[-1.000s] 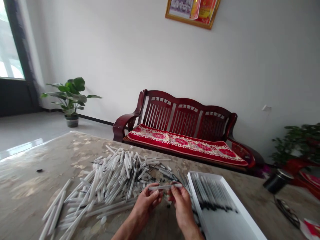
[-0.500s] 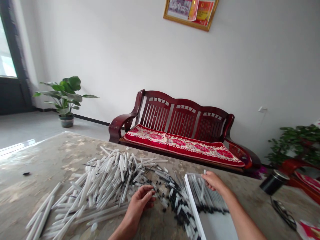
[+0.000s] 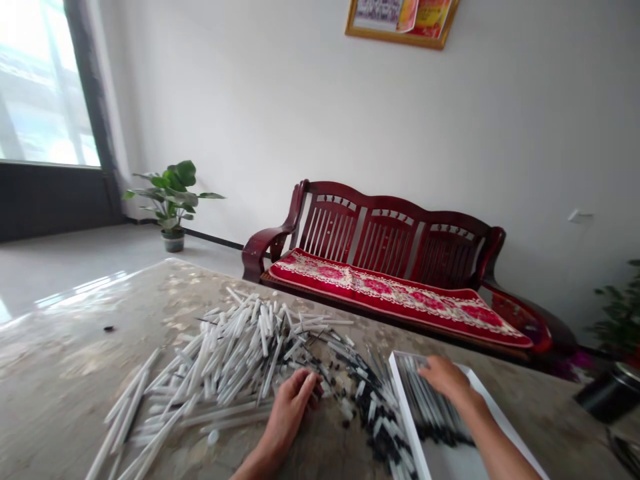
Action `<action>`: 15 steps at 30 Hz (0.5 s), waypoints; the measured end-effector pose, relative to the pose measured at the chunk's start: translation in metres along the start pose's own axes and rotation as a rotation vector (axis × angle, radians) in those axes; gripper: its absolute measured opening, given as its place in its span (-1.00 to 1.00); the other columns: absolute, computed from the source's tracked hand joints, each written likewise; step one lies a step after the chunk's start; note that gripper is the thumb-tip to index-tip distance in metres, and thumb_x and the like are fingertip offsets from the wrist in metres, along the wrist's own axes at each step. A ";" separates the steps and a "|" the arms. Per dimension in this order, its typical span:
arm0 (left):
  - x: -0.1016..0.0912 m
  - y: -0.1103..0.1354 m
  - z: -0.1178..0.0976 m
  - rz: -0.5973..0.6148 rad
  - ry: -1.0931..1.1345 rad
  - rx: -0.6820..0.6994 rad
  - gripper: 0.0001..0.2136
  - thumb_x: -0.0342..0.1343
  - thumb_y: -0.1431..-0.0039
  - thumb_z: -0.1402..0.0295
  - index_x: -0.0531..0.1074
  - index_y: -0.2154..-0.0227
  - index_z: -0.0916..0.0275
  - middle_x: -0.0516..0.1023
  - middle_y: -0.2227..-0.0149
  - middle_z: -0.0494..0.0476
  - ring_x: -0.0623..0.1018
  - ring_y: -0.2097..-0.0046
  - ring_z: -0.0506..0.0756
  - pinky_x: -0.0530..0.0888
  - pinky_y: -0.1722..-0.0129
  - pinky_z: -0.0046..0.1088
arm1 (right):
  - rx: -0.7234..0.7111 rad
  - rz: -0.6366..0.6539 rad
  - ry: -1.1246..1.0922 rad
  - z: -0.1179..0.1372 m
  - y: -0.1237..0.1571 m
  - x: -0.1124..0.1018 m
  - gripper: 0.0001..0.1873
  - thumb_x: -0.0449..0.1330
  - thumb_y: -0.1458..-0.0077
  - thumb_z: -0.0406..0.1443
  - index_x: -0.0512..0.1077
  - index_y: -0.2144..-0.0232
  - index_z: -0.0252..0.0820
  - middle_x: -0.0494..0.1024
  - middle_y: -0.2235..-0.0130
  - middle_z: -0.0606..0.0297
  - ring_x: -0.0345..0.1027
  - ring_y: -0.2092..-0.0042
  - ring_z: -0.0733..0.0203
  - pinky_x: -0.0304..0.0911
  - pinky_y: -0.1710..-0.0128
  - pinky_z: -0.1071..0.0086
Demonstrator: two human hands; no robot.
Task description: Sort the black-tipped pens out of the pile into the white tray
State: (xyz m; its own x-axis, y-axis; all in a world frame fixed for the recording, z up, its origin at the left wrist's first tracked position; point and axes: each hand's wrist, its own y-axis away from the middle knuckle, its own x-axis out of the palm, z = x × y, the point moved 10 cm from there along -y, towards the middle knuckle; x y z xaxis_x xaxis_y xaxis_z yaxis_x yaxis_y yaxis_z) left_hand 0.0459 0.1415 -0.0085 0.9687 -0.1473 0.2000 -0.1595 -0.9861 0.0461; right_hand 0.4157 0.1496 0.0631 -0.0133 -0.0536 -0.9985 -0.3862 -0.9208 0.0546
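My left hand (image 3: 295, 403) is above the table with curled fingers, at the right edge of a heap of whitish, translucent pen barrels (image 3: 235, 353). Its fingertips are drawn together, and what they hold, if anything, is hidden. My right hand (image 3: 447, 381) reaches over a shallow white box (image 3: 407, 413), with its fingers at the upper ends of a row of pens (image 3: 430, 400) lying side by side. The fingers are blurred, so a grip on a pen cannot be made out. Between the hands lie small black and white pen parts (image 3: 373, 407) in a loose strip.
A patterned table (image 3: 65, 373) bears everything. One small black piece (image 3: 109, 328) lies apart at left. A black cylinder (image 3: 610, 393) stands at the right. Beyond the table are a red wooden bench (image 3: 390, 233) and a potted plant (image 3: 173, 200).
The view has turned slightly left. My right hand has lowered over the row of pens; the pale pen seen upright at its fingers no longer stands out. My left hand's fingers have drawn closer together.
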 end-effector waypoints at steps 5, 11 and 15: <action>-0.041 0.009 -0.020 -0.326 0.064 0.147 -0.51 0.04 -0.05 -0.15 0.40 0.55 0.25 0.34 0.64 -0.04 0.26 0.59 -0.03 0.22 0.59 -0.53 | -0.155 -0.037 -0.012 0.065 0.032 -0.006 -0.77 0.08 -0.15 -0.25 0.53 0.26 -0.11 0.63 0.21 0.10 0.50 0.14 0.02 0.21 0.25 0.33; -0.066 0.011 -0.019 -0.502 0.166 0.177 -0.53 0.02 -0.07 -0.15 0.29 0.59 0.20 0.19 0.66 -0.11 0.16 0.59 -0.04 0.18 0.60 -0.53 | -0.536 -0.041 -0.411 0.212 0.106 0.016 -0.77 0.13 -0.04 -0.40 0.54 0.30 -0.05 0.60 0.21 0.32 0.47 0.14 0.24 0.19 0.16 0.48; -0.062 0.014 -0.029 -0.491 0.123 0.260 -0.55 0.02 -0.11 -0.09 0.24 0.63 0.19 0.16 0.67 -0.11 0.15 0.59 -0.04 0.20 0.58 -0.52 | -0.658 -0.142 -0.484 0.265 0.141 0.025 -0.68 0.12 -0.04 -0.45 0.53 0.22 0.00 0.54 0.19 0.32 0.41 0.09 0.23 0.19 0.11 0.48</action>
State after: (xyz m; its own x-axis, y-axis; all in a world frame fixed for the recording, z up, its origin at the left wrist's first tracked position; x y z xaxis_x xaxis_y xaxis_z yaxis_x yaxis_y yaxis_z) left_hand -0.0217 0.1389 0.0086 0.8855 0.3278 0.3293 0.3712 -0.9254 -0.0770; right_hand 0.1166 0.1211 0.0438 -0.4587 0.1138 -0.8813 0.2026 -0.9523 -0.2284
